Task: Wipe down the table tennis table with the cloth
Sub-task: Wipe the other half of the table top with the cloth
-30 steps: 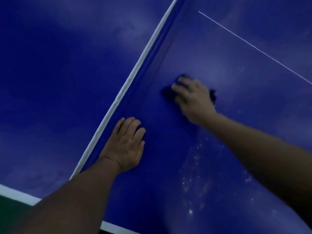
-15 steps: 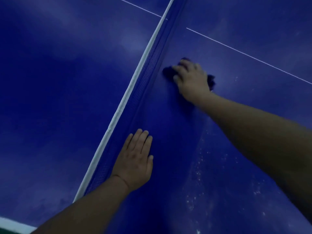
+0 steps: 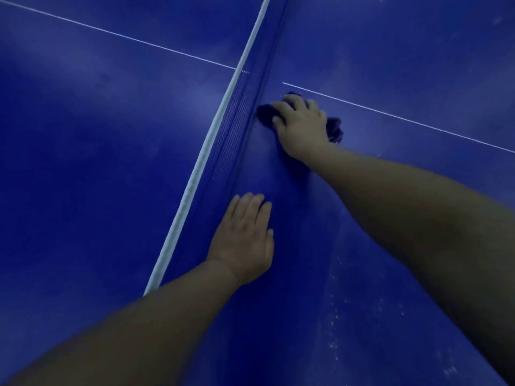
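right hand (image 3: pixel 302 126): grips cloth (image 3: pixel 264 112), net (image 3: pixel 231 129) at its 9 o'clock
left hand (image 3: pixel 245 240): flat on table (image 3: pixel 97 162), fingers straight, 7 o'clock of cloth

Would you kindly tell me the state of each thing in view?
table: white specks on its near part.
net: upright, top band straight.
cloth: bunched, pressed on the table beside the net.
right hand: fingers curled over the cloth.
left hand: flat on the table, holding nothing.

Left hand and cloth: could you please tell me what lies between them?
Only bare table separates the left hand and the cloth, per the head view.
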Demonstrator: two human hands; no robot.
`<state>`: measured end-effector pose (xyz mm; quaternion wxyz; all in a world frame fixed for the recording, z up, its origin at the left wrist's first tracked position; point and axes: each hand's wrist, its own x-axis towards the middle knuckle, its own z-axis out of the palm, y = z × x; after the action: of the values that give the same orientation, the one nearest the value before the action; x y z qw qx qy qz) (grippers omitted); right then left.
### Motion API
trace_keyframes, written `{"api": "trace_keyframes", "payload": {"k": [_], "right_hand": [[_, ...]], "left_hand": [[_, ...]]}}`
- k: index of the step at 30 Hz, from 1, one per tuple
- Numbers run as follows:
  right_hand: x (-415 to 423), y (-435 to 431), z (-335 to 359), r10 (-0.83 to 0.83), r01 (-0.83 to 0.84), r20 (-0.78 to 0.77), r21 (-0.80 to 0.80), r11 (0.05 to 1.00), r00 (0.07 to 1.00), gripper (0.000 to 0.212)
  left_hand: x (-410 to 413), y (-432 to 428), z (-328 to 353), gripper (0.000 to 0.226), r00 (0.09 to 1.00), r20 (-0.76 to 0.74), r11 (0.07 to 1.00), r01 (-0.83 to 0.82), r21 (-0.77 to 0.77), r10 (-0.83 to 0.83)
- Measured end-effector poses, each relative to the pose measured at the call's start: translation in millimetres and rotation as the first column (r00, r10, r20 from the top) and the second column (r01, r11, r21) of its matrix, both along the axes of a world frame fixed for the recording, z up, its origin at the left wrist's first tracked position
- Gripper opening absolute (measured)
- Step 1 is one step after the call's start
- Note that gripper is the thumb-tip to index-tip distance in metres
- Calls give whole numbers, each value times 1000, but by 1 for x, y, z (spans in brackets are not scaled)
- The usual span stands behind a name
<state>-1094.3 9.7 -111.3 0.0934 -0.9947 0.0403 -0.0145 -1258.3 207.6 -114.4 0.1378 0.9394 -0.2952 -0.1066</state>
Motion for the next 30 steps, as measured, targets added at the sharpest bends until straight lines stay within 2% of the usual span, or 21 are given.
{"api": "trace_keyframes", "payload": {"k": [2, 5, 7, 10, 13, 15, 20, 22, 24, 26, 30], "right_hand": [[-18, 13, -5, 14, -14, 23, 0, 1000, 1000, 41], [-67, 18, -13, 220, -222, 31, 51, 974, 975, 43], [-58, 4, -12, 294, -294, 9, 42, 955, 956, 45], [3, -10, -13, 180, -179, 36, -29, 983, 983, 43], [64, -11, -11, -9, 9, 22, 15, 1000, 1000, 41], [68, 1, -13, -56, 55, 27, 31, 998, 998, 40], [-13, 18, -17, 181, -181, 19, 49, 982, 983, 41], [-8, 1, -15, 221, -221, -25, 33, 975, 975, 43], [24, -6, -13, 162, -163, -39, -9, 987, 986, 44], [50, -10, -8, 25, -24, -64, 15, 1000, 998, 43], [23, -59, -15, -188, 188, 28, 25, 982, 982, 41]], "left_hand": [[36, -20, -3, 58, 998, 25, 998, -53, -17, 53], [69, -33, -6, 45, 996, 42, 996, -79, -45, 81], [70, -33, -9, 52, 998, 35, 999, -42, -23, 42], [69, -32, -15, 69, 1000, 29, 997, -5, 75, 3], [76, -34, -21, 68, 1000, 10, 998, 0, 60, -1], [76, -33, -22, 67, 1000, 6, 999, 3, 44, -3], [77, -32, -21, 57, 999, 28, 999, 39, -6, -39], [76, -32, -20, 54, 999, 25, 999, 39, -32, -38], [77, -33, -21, 54, 999, 31, 998, 36, -44, -34], [77, -32, -21, 53, 999, 34, 998, 38, -52, -36], [78, -32, -20, 52, 999, 37, 996, 31, -82, -28]]}}
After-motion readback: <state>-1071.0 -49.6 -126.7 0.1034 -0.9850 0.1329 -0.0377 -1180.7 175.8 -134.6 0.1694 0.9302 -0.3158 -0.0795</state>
